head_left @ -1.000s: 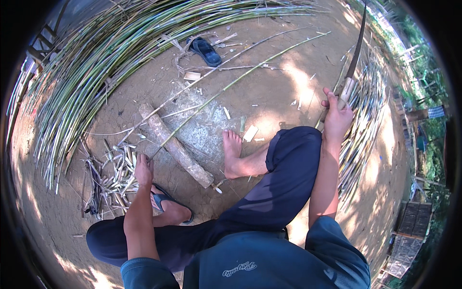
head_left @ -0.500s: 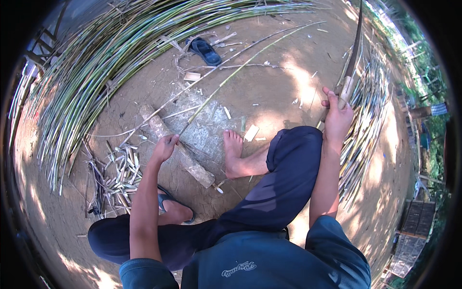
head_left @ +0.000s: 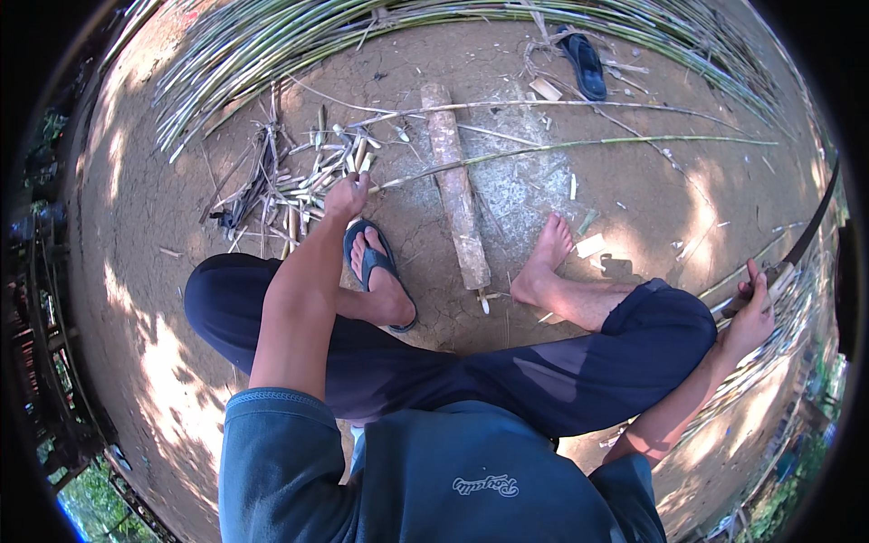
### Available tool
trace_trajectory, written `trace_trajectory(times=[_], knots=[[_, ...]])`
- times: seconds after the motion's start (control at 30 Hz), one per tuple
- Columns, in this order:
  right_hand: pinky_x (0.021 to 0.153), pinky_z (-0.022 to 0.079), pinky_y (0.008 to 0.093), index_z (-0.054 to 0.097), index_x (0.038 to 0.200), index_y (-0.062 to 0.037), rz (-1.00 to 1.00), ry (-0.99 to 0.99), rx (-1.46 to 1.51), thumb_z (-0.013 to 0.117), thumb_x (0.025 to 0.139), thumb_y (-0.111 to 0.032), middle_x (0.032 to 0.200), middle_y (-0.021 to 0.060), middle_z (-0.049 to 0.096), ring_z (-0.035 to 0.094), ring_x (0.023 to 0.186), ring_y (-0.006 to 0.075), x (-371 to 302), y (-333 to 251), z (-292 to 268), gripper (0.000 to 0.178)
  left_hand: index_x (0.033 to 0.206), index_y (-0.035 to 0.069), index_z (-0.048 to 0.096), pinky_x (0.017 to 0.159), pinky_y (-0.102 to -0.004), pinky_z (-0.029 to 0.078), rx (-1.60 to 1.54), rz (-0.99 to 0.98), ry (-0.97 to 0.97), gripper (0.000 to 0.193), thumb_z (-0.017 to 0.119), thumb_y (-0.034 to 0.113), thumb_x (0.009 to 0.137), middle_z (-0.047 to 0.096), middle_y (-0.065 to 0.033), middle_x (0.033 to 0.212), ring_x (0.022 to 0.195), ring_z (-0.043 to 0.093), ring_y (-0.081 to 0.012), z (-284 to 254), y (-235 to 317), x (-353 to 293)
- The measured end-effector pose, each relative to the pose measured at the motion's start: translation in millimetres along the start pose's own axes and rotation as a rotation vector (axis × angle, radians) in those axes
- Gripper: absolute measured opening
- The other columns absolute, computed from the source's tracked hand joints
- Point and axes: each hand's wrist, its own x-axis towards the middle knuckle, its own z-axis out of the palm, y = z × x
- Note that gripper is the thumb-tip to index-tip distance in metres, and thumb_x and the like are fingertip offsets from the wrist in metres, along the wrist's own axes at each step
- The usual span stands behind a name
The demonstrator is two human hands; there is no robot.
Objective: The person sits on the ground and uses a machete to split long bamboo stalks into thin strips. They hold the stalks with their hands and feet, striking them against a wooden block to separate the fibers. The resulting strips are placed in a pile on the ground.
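My left hand (head_left: 347, 195) is closed at the near end of a long thin green stalk (head_left: 579, 147), beside a heap of short cut pieces (head_left: 312, 176). The stalk runs to the right across a rough log (head_left: 455, 181) lying between my feet. Far out to the right, my right hand (head_left: 753, 312) grips the pale wooden handle of a machete (head_left: 813, 222). Its long, dark, slightly curved blade points up and away, apart from the stalk. A short pale piece stands up just beyond my left fist; whether I touch it I cannot tell.
Long green stalks (head_left: 299, 59) lie bundled along the far side. More thin stalks (head_left: 760, 362) lie at the right. A loose dark sandal (head_left: 584, 68) is at the far right, with pale chips nearby. My left foot (head_left: 376, 271) wears a sandal; my right foot (head_left: 546, 258) is bare.
The view has swung left. My left hand has shifted left from beside the log toward the cut pieces, and the stalk's near end now reaches farther past the log. The machete remains in my right hand.
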Motion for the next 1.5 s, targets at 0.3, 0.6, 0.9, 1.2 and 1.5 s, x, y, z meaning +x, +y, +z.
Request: trace_trajectory(times=[0.3, 0.6, 0.9, 1.2, 1.5], knots=[[0.059, 0.033, 0.0198, 0.073, 0.107, -0.0011, -0.017, -0.102, -0.018, 0.06, 0.095, -0.026, 0.079, -0.0003, 0.067, 0.042, 0.065, 0.0033, -18, -25, 5, 0.031, 0.115, 0.008, 0.064, 0.092, -0.0449, 0.048, 0.118, 0.189, -0.118, 0.047, 0.056, 0.042, 0.085, 0.067, -0.0223, 0.109, 0.105, 0.063, -0.0375, 2, -22, -28], [0.066, 0.035, 0.0182, 0.055, 0.1, 0.0023, 0.089, -0.858, 0.496, 0.066, 0.084, -0.02, 0.111, 0.0193, 0.064, 0.043, 0.072, 0.0038, -183, -80, 41, 0.029, 0.1, 0.004, 0.068, 0.084, -0.0463, 0.051, -0.076, 0.378, -0.044, 0.033, 0.063, 0.031, 0.081, 0.068, -0.0228, 0.093, 0.091, 0.065, -0.0407, 49, 17, -23], [0.059, 0.043, 0.0222, 0.057, 0.088, -0.0001, 0.363, -1.215, 0.202, 0.059, 0.085, -0.006, 0.086, 0.0088, 0.069, 0.051, 0.064, 0.005, -276, -53, 58, 0.007, 0.105, 0.004, 0.07, 0.091, -0.0441, 0.051, 0.105, 0.12, -0.217, 0.039, 0.063, 0.036, 0.084, 0.068, -0.0192, 0.109, 0.102, 0.065, -0.037, 64, 17, -32], [0.053, 0.037, 0.04, 0.052, 0.074, -0.0002, 0.128, -1.231, -0.002, 0.056, 0.094, -0.021, 0.056, 0.0129, 0.047, 0.049, 0.051, 0.0276, -301, -36, 104, 0.029, 0.101, 0.004, 0.071, 0.087, -0.0451, 0.053, 0.102, 0.109, -0.149, 0.039, 0.062, 0.036, 0.081, 0.069, -0.0211, 0.103, 0.098, 0.066, -0.0367, 65, 21, -14], [0.061, 0.039, 0.0499, 0.053, 0.075, 0.0002, 0.08, -1.162, -0.062, 0.058, 0.094, -0.026, 0.063, 0.0214, 0.053, 0.053, 0.064, 0.0455, -314, -35, 119, 0.032, 0.102, -0.004, 0.068, 0.091, -0.0449, 0.051, 0.03, 0.056, -0.201, 0.036, 0.061, 0.025, 0.081, 0.067, -0.026, 0.108, 0.104, 0.064, -0.0395, 71, 33, -10]])
